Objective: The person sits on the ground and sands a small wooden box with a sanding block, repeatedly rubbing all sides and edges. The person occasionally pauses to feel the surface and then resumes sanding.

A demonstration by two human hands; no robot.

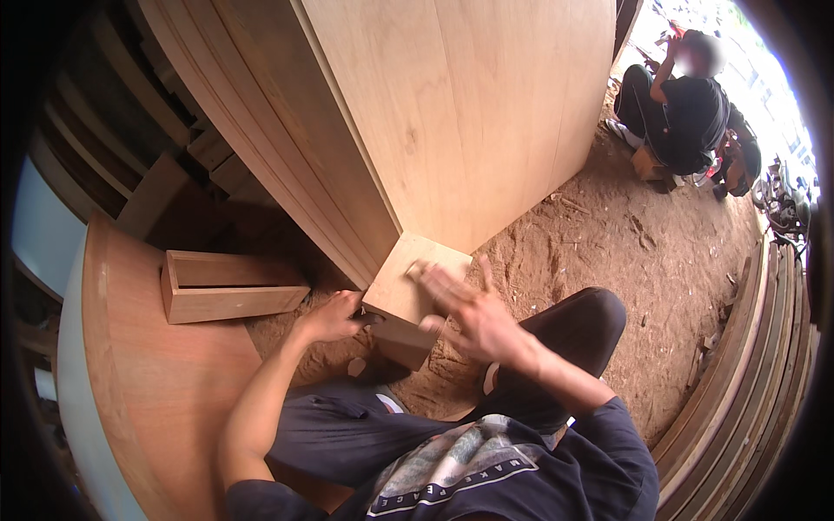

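The large wooden panel (478,113) closes off the far side, its lower corner right by the far edge of the box-like wooden piece (396,282); whether they touch I cannot tell. To the left, an open-topped wooden box (239,304) and a broad curved board (174,373) crowd the left forearm. The right side is freer: past the bent right knee (591,317) lies bare brown ground (638,295), bounded by long stacked timbers (751,365), with a seated co-worker (695,113) well beyond. The box-like piece is between the person's hands, in front of the knees, its pale, smooth, squarish top facing up and a darker side below. The left hand (332,318) is at its left corner, fingers curled; the right hand (480,321), motion-blurred, has its fingers stretched over the top. I cannot tell whether either grasps anything.
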